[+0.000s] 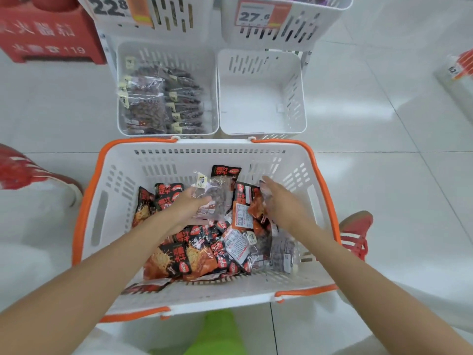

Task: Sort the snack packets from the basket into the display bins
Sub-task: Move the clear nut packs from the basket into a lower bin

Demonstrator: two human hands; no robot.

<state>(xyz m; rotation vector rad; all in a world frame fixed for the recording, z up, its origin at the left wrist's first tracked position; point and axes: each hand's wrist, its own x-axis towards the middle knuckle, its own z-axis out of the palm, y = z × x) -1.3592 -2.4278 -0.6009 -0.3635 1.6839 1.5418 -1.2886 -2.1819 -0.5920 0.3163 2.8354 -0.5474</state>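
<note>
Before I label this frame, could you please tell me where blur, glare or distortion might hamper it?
Head view: the wide-angle lens bows the basket rim and tile seams; the glossy floor shows soft glare; the right hand is motion-smeared, the left hand, gripping a clear packet, somewhat sharper; the price tags are legible.

left tag (112, 7): 22.8 | right tag (256, 16): 27.6 | red box (51, 34): 119 (characters blurred)

White, orange and red on a glossy white tiled floor (384, 188).
The white slotted plastic basket (107, 213) has orange rims. Its foil snack packets (176, 260) are orange-red and black, among clear packets of dark brown snacks (217, 198). The red canvas shoe (355, 234) has white stripes.
</note>
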